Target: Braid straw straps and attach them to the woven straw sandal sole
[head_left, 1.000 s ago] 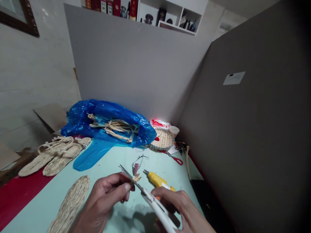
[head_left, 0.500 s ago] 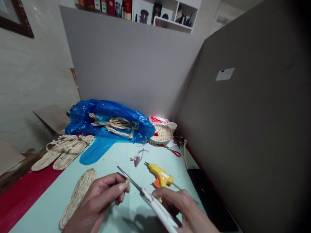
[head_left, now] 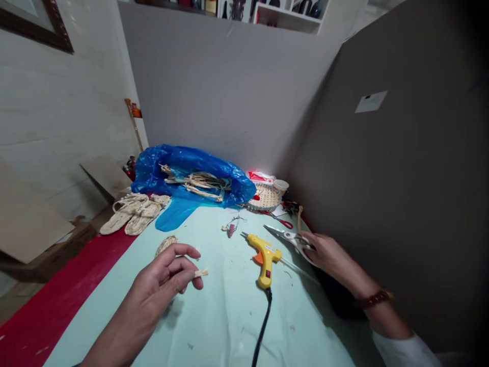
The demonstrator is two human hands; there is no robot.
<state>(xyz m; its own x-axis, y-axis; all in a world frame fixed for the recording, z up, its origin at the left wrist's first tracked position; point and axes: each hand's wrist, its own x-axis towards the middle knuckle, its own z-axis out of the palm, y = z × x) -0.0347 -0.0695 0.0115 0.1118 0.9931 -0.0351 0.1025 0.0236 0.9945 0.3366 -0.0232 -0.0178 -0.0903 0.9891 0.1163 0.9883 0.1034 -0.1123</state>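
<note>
Straw scrap (head_left: pixel 201 273), short and pale, is pinched between the thumb and lower fingers of the left hand (head_left: pixel 168 278), over the left half of the surface (head_left: pixel 225 316); its gripped end is hidden, and the index finger stands clear of it. Behind that hand lies a woven sole (head_left: pixel 166 243), mostly covered, with its far tip showing. Near the right edge, the right hand (head_left: pixel 330 255) has its fingers closed around the handles of the white-handled scissors (head_left: pixel 286 235), hiding part of them (whether the scissors touch the surface, I cannot tell). Between the hands lies a yellow glue gun (head_left: pixel 272 255), nozzle toward the far edge, its black cord (head_left: pixel 263 323) cut off at the bottom of the view. Just beyond the nozzle is a small wiry tangle (head_left: pixel 231 230), too fine to make out. Toward the far edge, a blue bag (head_left: pixel 191 158) partly hides a straw bundle (head_left: pixel 204 179); beside the bag is a woven tray (head_left: pixel 266 197).
</note>
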